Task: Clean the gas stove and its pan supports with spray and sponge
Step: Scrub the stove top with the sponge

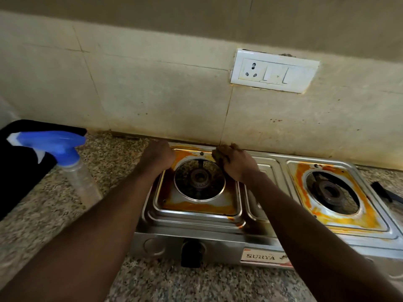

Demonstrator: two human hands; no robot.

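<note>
steel gas stove (218,243): 1
round dark metal burners (199,177): 2, at 9 and 3 o'clock on stove
clear plastic blue-trigger spray bottle (82,182): 1
dark sponge (218,155): 1
white socket plate (273,71): 1

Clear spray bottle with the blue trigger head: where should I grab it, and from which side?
Grip the clear spray bottle at its narrow neck under the blue trigger head, coming from the steel gas stove side: the nozzle points left and a black object crowds that side.
</note>
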